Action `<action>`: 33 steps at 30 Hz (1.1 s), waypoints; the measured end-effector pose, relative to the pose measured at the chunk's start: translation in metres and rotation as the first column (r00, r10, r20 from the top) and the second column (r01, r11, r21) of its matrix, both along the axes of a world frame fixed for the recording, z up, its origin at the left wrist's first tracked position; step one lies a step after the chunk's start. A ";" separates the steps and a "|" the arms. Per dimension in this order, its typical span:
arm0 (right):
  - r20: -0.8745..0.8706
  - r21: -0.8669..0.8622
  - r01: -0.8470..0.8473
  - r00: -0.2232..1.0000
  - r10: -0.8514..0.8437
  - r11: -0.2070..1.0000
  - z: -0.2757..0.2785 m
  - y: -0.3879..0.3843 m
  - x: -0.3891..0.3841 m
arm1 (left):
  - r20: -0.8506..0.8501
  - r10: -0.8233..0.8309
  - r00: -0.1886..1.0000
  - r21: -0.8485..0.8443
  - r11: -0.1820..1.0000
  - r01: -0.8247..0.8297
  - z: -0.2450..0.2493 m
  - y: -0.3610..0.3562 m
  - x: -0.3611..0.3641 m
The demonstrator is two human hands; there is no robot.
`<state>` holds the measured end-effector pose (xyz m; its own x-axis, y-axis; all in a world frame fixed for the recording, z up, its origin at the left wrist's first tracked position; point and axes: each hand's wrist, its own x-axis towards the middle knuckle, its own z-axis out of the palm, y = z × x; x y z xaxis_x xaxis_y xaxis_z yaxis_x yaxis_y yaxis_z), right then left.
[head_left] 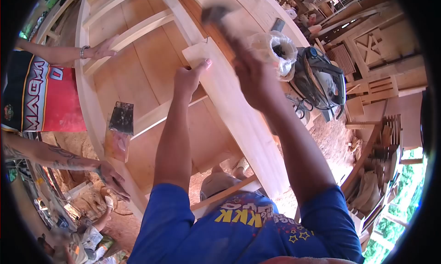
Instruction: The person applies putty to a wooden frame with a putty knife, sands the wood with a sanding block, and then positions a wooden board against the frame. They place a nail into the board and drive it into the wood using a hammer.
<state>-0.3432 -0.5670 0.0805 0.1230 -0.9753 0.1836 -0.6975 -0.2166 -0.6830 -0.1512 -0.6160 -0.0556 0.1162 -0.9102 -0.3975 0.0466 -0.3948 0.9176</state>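
In the head view, my left hand grips the edge of a pale wooden board, its thumb on top near the far end. The board lies lengthwise along a large wooden frame with crosspieces and panels. My right hand is closed around the handle of a hammer, raised over the board's far end and blurred by motion. A small dark mark shows at that end of the board; I cannot make out whether it is a nail.
Right of the board are an open plastic bag with dark contents and a power tool. Another person's hands rest on the frame at left. A black-topped plastic packet lies there. Wooden pieces stand at right.
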 end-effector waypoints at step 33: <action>0.081 0.582 0.423 0.819 -0.567 0.694 0.000 0.272 -0.135 | 0.412 -0.026 0.911 -0.086 0.994 0.067 0.023 -0.079 0.029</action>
